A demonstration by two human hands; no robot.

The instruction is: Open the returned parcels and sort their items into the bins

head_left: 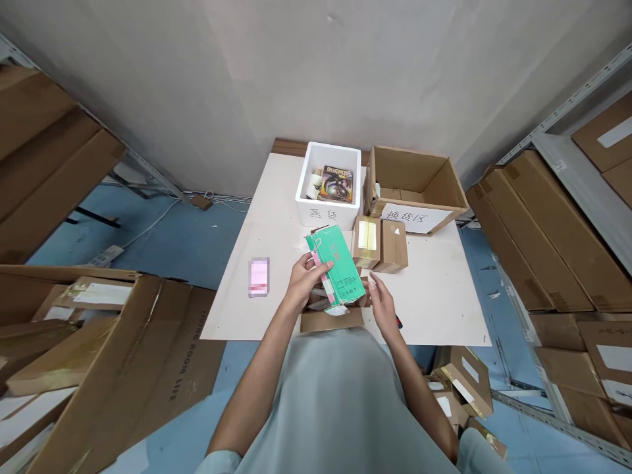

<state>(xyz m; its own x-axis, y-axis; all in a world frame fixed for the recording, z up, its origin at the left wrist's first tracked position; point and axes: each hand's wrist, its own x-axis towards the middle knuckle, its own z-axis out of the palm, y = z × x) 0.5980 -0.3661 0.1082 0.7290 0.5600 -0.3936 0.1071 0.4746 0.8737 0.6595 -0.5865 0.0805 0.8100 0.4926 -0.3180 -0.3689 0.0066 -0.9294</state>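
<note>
The shirt [345, 401] faces a green package [343, 268] slanting lengthwise, far end leftward.

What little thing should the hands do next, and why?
Maybe close the right hand on the flat green box with a pink side: the left hand grips one edge, while the right looks loosely open near the opposite edge.

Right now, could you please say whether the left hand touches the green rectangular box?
Touching: the head view shows the left hand, its thumb laid over the green rectangular box.
</note>
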